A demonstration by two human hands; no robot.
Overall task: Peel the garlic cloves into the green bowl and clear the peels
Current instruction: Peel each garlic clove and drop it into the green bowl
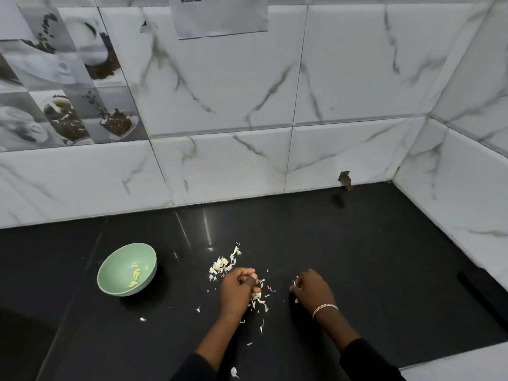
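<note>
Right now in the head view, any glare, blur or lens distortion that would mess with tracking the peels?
Head view: bright glare streaks on the black counter behind the peel pile; wide-angle bending of the tile lines toward the edges; wall tiles softly blurred; left hand and right hand fairly sharp; the green bowl casts a soft shadow at its right.

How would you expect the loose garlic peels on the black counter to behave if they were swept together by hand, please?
The garlic peels look thin, curled and papery, so they are probably very light and floppy. Small flakes lie scattered across the black counter, suggesting they drift or scatter easily. Some may cling to the left hand rather than slide cleanly.
</note>
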